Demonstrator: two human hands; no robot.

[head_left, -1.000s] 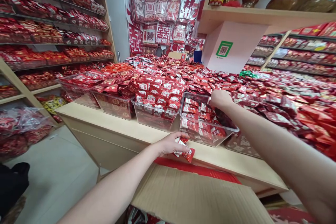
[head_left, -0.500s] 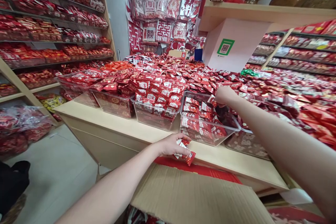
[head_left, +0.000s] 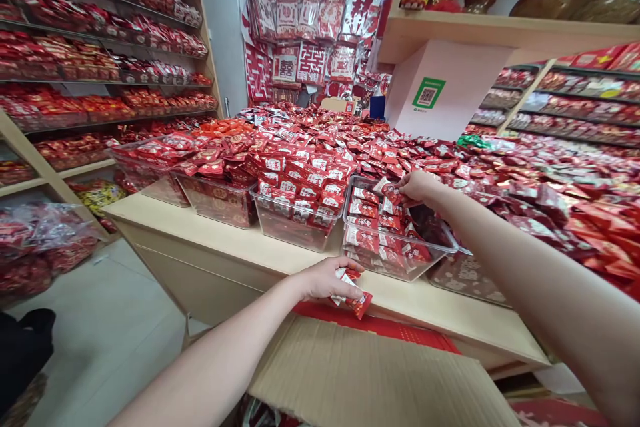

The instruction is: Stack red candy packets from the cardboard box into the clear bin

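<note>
In the head view my left hand [head_left: 327, 279] is closed around a few red-and-white wrapped candy packets [head_left: 359, 303], just above the counter's front edge. My right hand [head_left: 417, 188] pinches a similar red packet [head_left: 391, 192] over a clear plastic bin [head_left: 407, 270]. Rows of red packets [head_left: 364, 210] stand in the left part of that bin, while its right part shows a dark gap. Left of it, another clear bin [head_left: 293, 227] is piled high with red packets [head_left: 305, 180].
A cardboard box [head_left: 370, 373] with an open flap stands below the wooden counter [head_left: 225, 230]. Heaps of red packets [head_left: 540, 203] spread to the right. Stocked shelves [head_left: 100, 60] line the left wall. A wooden shelf [head_left: 500, 25] juts out overhead at the right.
My right hand has shifted slightly left over the bin, and the packet in its fingers has moved left above the row. My left hand stays almost still.
</note>
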